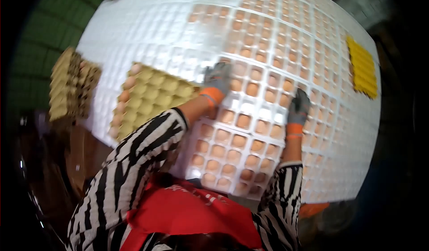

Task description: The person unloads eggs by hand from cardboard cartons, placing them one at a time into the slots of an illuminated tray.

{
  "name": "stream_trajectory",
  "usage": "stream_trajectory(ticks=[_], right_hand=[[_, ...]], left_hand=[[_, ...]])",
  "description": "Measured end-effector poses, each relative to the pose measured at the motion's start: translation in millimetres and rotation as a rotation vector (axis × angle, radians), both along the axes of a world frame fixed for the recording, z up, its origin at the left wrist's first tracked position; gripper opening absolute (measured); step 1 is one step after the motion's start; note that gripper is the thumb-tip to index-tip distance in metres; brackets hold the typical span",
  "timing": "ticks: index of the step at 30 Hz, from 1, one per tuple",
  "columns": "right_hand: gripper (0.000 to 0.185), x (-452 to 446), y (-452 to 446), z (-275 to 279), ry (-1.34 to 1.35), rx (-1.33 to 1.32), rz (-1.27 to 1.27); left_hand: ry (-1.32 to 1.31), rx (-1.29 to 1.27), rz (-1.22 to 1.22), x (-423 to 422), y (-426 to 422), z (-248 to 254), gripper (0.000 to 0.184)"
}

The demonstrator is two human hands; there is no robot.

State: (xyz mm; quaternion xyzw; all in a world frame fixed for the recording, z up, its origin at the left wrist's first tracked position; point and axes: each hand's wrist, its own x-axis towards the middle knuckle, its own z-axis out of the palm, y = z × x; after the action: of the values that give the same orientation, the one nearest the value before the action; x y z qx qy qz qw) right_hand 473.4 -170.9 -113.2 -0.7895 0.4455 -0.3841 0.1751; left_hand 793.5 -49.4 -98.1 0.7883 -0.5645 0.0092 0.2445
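Note:
My left hand [218, 77], in a grey glove with an orange cuff, is at the left edge of a clear plastic egg carton [257, 105], its fingers curled there and slightly blurred. At the carton's right side, my right hand [299, 106] wears a matching glove and curls its fingers against the edge. Brown eggs [252, 89] sit in the carton's cups. Left of my left hand lies a yellowish pulp tray [154, 90], mostly vacant, with a row of eggs [123, 96] along its left side.
Rows of clear cartons with eggs [328, 103] cover the right of the white table. Egg-free clear cartons [147, 27] lie at the upper left. Stacked pulp trays [71, 88] stand at the left edge, and a yellow tray [363, 67] lies at the right.

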Motion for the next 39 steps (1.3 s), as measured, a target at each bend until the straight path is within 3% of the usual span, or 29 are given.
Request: stream_trajectory(ticks=[1,2,4,6,8,9,12,13,14,15,16,18,20,25,28,29,30,31,32,34,36,38,39], right_hand=[[0.04,16,17,29,-0.136,0.083,-0.058],[0.04,24,27,43,-0.369,0.312,-0.068],[0.04,45,43,70,-0.371,0.388,-0.071],[0.041,80,69,95,-0.283,0.278,0.071],[0.04,135,117,140,-0.297,0.335,0.223],[0.04,158,134,151,-0.299,0.315,0.306],[0.04,223,185,188,-0.281,0.226,0.5],[0.04,244,197,200,-0.2,0.216,0.566],[0.041,263,208,208,-0.114,0.208,0.631],[0.047,286,216,209,-0.085,0.205,0.7],[0.05,308,219,211,0.053,0.029,0.755],[0.047,356,228,209,0.216,-0.005,0.818],[0.048,409,218,180,0.247,-0.221,0.976],[0.049,462,206,165,0.595,-0.334,1.279],[0.046,427,213,173,0.015,0.296,0.897],[0.045,418,206,169,-0.221,0.64,0.879],[0.044,409,203,164,-0.46,0.987,0.828],[0.042,405,209,176,-0.476,1.15,0.827],[0.038,410,214,179,-0.264,0.925,0.883],[0.032,426,235,190,0.161,0.31,1.078],[0.038,443,253,193,0.656,-0.258,1.12],[0.042,450,250,167,0.698,-0.292,1.169],[0.041,443,244,166,0.582,-0.087,1.073]], left_hand=[[0.235,0.134,-0.018,-4,2,46,0.041],[0.59,0.045,-0.035,-10,15,79,0.045],[0.871,-0.119,-0.297,-10,50,135,0.047],[0.95,-0.168,-0.586,5,95,201,0.046],[1.353,-0.127,-0.532,24,146,236,0.046],[1.429,-0.097,-0.478,41,169,247,0.044],[1.049,-0.316,-0.017,82,230,225,0.041],[0.74,-0.363,0.138,98,255,215,0.035],[0.643,-0.399,0.255,120,281,197,0.036],[0.299,-0.279,0.346,136,308,194,0.04],[0.106,-0.207,0.362,150,336,175,0.051],[-0.018,0.049,0.441,150,370,168,0.064],[0.107,0.323,0.424,150,387,160,0.069],[0.079,0.387,0.347,163,386,155,0.061],[0.268,0.093,0.317,182,404,151,0.054],[0.543,-0.093,0.334,185,408,160,0.045],[1.075,-0.365,0.389,188,409,156,0.034],[1.378,-0.461,0.351,199,412,150,0.031],[1.676,-0.556,0.303,213,414,147,0.029],[1.536,-0.188,0.362,223,399,166,0.032],[0.594,-0.06,0.244,206,371,169,0.042],[0.197,0.46,0.127,198,350,176,0.051],[0.164,0.485,0.142,196,343,167,0.049]])
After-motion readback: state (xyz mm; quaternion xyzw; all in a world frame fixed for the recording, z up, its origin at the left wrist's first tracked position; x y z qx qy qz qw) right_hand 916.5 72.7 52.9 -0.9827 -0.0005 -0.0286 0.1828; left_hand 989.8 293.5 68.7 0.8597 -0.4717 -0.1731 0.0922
